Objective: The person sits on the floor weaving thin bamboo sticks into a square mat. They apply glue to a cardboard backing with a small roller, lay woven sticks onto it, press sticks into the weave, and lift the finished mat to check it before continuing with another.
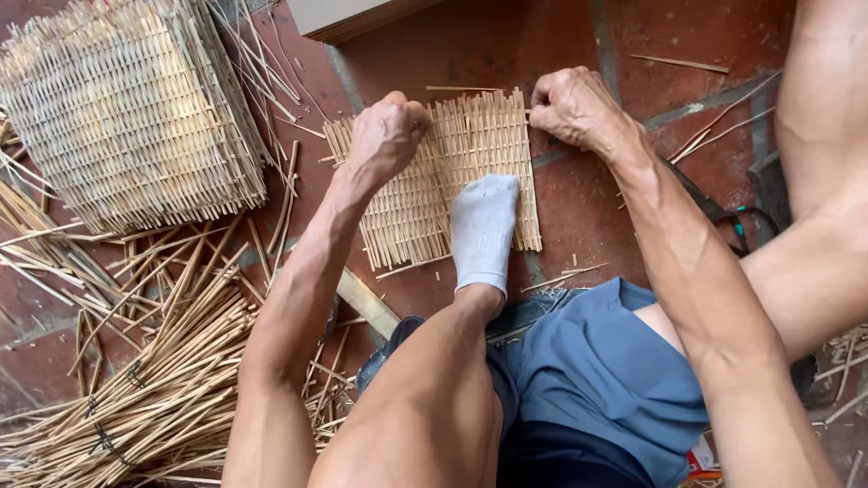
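Bamboo mat: a small, flat, pale woven bamboo-strip mat [425, 194] lay on the red tiled floor [579, 208], straight in front of the seated person, with loose strip ends sticking out along its edges.
Left hand: the left hand [387, 136] was curled into a closed fist over the mat's far left part, knuckles up; what the fingers pinched could not be made out.
Right hand: the right hand [571, 107] was bent shut at the mat's far right corner, fingertips touching the edge strips there.
Hands together: the two fists sat apart, one at each far side of the mat, with bare weave between them.
Foot: a foot in a grey-white sock [484, 230] pressed down on the near middle of the mat, toes pointing away from the person.
Clothing: blue shorts [601, 370] covered the lap, both knees bare.
Stack: a thick pile of finished woven bamboo mats [127, 113] stood at the far left, well apart from the hands.
Raw stock: tied bundles of long thin bamboo sticks [154, 389] lay to the near left, with stray splints scattered about them.
Board: a pale flat wooden lath [366, 303] lay half under the left forearm, just beside the mat's near edge.
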A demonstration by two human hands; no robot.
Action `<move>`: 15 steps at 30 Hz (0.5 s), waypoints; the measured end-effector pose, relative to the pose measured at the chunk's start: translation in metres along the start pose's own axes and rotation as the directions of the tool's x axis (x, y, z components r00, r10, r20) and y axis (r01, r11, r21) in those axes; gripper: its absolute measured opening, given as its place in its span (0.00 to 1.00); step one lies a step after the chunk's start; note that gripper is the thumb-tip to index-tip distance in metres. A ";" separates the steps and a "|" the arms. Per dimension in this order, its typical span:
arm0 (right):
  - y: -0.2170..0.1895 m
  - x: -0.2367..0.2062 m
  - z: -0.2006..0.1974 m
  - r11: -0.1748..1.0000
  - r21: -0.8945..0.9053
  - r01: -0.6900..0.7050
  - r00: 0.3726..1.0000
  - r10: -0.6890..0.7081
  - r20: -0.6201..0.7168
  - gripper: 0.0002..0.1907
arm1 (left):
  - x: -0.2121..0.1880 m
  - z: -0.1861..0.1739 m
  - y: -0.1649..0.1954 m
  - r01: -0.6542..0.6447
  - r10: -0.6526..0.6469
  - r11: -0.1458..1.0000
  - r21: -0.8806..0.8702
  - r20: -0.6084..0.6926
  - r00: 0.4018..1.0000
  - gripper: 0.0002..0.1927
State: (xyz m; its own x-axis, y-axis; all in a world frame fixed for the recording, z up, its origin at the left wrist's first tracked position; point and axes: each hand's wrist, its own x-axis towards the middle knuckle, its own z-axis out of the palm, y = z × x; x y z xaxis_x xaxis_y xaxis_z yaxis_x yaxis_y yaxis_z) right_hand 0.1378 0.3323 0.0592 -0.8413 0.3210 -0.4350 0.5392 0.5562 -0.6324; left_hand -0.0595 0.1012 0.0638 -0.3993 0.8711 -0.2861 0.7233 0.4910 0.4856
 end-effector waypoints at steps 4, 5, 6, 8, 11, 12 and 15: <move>0.012 0.004 0.003 0.995 0.026 -0.097 0.992 0.095 0.085 0.09 | 0.001 -0.008 -0.005 0.112 -0.077 0.966 -0.231 0.156 0.985 0.07; 0.015 0.006 0.004 0.999 0.012 -0.050 0.997 0.049 0.064 0.09 | 0.002 -0.012 -0.006 0.187 -0.116 0.922 -0.338 0.221 0.968 0.07; 0.017 0.008 0.003 0.993 0.090 -0.077 0.995 0.071 0.072 0.08 | 0.002 -0.016 -0.006 0.220 -0.130 0.898 -0.382 0.247 0.960 0.08; 0.021 0.013 -0.002 0.959 0.248 -0.134 0.989 0.113 0.097 0.08 | 0.002 -0.025 -0.005 0.287 -0.154 0.840 -0.460 0.304 0.940 0.10; 0.019 0.021 -0.011 0.984 0.119 -0.133 0.976 0.109 0.188 0.08 | 0.003 -0.031 0.002 0.289 -0.176 0.878 -0.381 0.305 0.936 0.11; 0.016 0.023 -0.014 0.986 0.089 -0.144 0.972 0.124 0.202 0.08 | 0.004 -0.032 0.004 0.253 -0.155 0.908 -0.335 0.291 0.944 0.09; 0.006 0.027 -0.017 0.990 0.008 -0.143 0.963 0.137 0.234 0.10 | 0.003 -0.024 0.009 0.166 -0.118 0.967 -0.193 0.240 0.964 0.07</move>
State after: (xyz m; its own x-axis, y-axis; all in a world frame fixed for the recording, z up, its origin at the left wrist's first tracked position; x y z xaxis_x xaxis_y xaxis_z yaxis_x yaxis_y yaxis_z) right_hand 0.1173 0.3576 0.0545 -0.7267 0.2063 -0.6552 0.6543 0.4981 -0.5689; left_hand -0.0675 0.1082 0.0878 -0.3346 0.7784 -0.5313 0.5241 0.6222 0.5815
